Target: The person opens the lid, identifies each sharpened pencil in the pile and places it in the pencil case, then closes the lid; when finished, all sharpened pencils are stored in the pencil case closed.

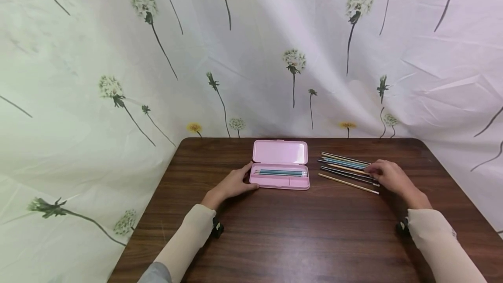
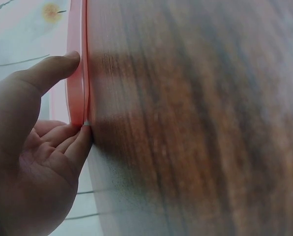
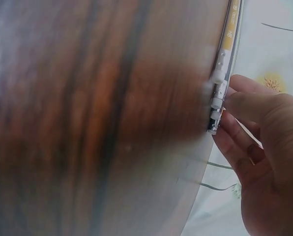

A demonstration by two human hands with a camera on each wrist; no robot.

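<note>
A pink pencil case lies with its lid raised at the back. Several blue-green pencils lie in its rear compartment. My left hand holds the case's left end, thumb at the front and fingers along the side; the left wrist view shows this edge close up. To the right, several loose pencils, blue-green, dark and natural wood, lie side by side. My right hand pinches a pencil at the eraser ends of this group; the exact hold is partly hidden.
The brown wooden table ends at the back against a white cloth printed with dandelions. One light wooden pencil lies in front of the others. A black wrist camera is strapped to the left sleeve.
</note>
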